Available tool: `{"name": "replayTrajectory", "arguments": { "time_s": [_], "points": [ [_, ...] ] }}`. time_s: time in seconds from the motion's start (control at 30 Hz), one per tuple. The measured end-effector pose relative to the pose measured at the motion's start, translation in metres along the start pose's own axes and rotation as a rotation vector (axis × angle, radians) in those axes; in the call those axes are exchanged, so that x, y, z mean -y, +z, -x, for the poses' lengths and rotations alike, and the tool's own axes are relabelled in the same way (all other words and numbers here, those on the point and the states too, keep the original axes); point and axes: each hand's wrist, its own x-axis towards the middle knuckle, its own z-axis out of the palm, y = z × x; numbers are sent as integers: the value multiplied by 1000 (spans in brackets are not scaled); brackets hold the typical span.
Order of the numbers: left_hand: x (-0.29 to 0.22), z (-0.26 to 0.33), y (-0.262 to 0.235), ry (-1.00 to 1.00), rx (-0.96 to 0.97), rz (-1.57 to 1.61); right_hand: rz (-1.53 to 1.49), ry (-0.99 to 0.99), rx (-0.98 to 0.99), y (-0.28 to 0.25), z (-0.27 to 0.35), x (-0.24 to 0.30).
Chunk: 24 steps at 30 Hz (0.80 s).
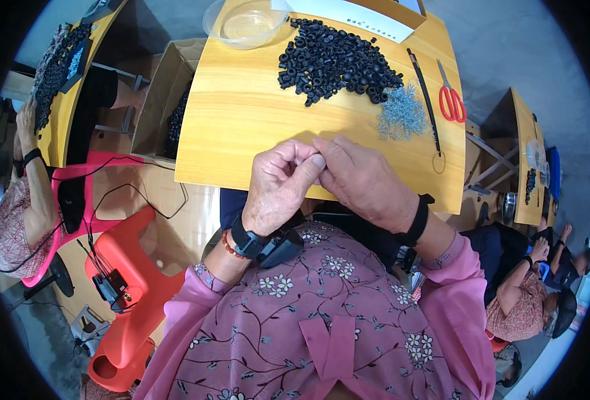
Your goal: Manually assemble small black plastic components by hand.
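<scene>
Wood table: the pale yellow table [241, 113] fills the top of the view, its near edge just beyond the person's hands, so the supplies lie within a short reach.
Cardboard box: an open box [158, 93] stands on the floor at the table's left side and holds more black pieces.
Black rings: a heap of small black rubber rings [338, 63] lies at the far middle of the table, loose and spread out, which makes single pieces easy to pick.
Clear bowl: a plastic bowl [245, 23] sits at the far left edge, beside the heap.
Scissors: red-handled scissors [450, 100] lie at the right edge, next to a long thin black rod [425, 100].
Wire bits: a small grey tangle of wire springs [401, 120] lies just right of the heap.
Left hand: the left hand [281, 187] is curled, thumb and fingers pinched together over the near edge; what it pinches is too small to tell.
Right hand: the right hand [365, 180] lies knuckles up, its fingertips meeting the left hand's, pinching at the same spot.
</scene>
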Motion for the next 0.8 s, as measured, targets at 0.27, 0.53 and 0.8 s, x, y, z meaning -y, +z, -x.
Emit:
{"name": "replayTrajectory", "arguments": {
  "time_s": [0.27, 0.53, 0.8],
  "points": [
    [1, -8, 13, 70, -114, -31, 61, 25, 31, -11, -3, -1],
    [2, -17, 21, 44, -142, 166, -79, 96, -63, -3, -4, -15],
    [-5, -21, 9, -102, -13, 304, 31, 46, 4, -22, -12, -22]
  ]
}}
